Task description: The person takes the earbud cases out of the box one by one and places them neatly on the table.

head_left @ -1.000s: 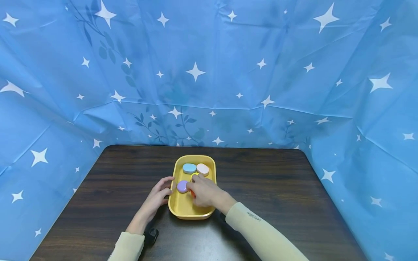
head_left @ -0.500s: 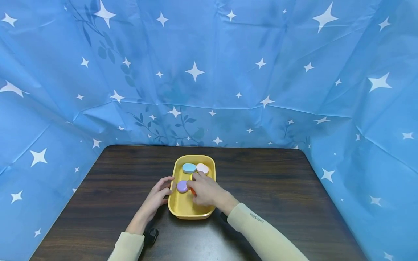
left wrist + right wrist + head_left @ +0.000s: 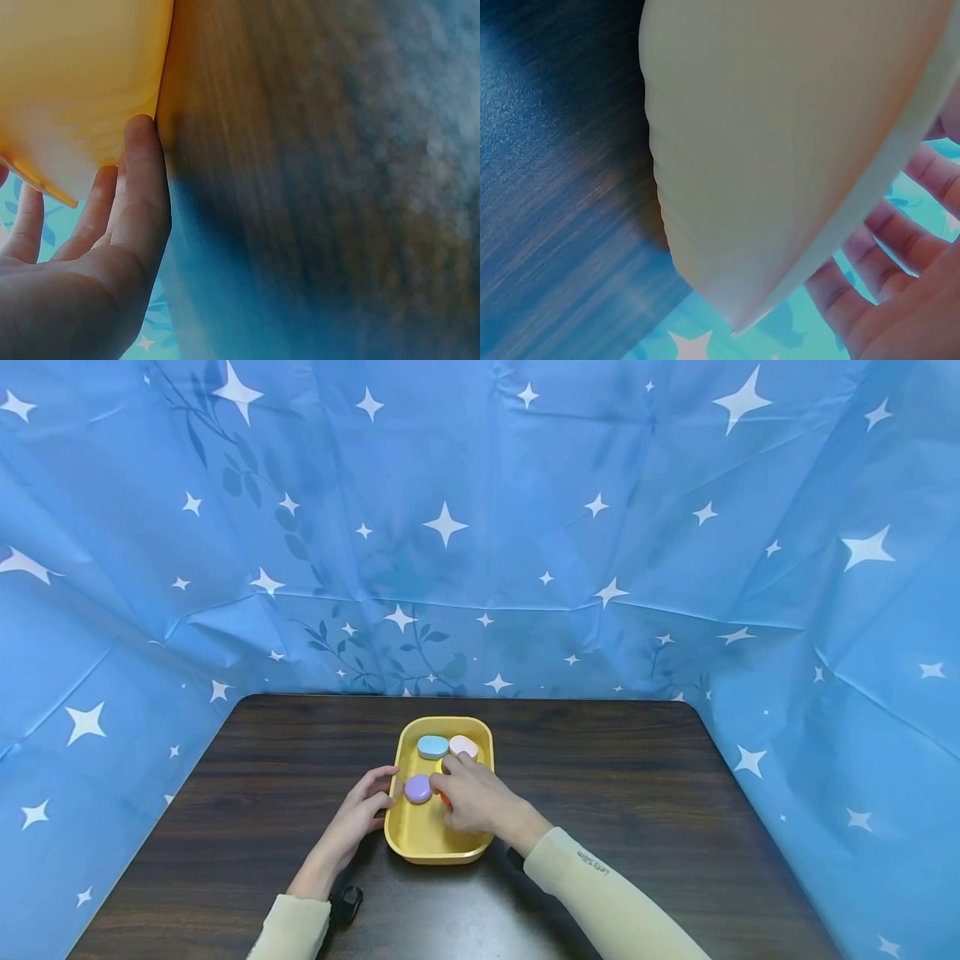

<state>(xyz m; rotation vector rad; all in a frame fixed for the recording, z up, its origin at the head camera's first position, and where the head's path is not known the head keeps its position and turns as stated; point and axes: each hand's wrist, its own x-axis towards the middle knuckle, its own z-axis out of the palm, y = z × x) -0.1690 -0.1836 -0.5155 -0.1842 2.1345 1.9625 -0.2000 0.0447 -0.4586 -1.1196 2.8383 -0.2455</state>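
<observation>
A yellow tray (image 3: pixel 411 852) stands on the dark wooden table (image 3: pixel 637 793). In it lie a blue piece (image 3: pixel 432 747), a pink piece (image 3: pixel 465 745) and a purple piece (image 3: pixel 417 788). My right hand (image 3: pixel 457 777) reaches over the tray, its index finger stretched toward the pink piece, and it covers most of an orange piece (image 3: pixel 444 799). My left hand (image 3: pixel 378 789) rests against the tray's left wall. In the left wrist view the thumb of that hand (image 3: pixel 90 195) touches the tray (image 3: pixel 82 82). The right wrist view shows the tray's (image 3: pixel 780 135) outer wall with my right hand's fingers (image 3: pixel 885 262) beyond its rim.
A blue star-printed curtain (image 3: pixel 480 527) closes in the table at the back and on both sides. A small black device (image 3: pixel 348 902) sits at my left wrist. Bare table (image 3: pixel 225 793) lies on either side of the tray.
My right hand has slid a little farther into the tray, and its index finger now covers the yellow piece seen earlier. The left hand and the tray have stayed put.
</observation>
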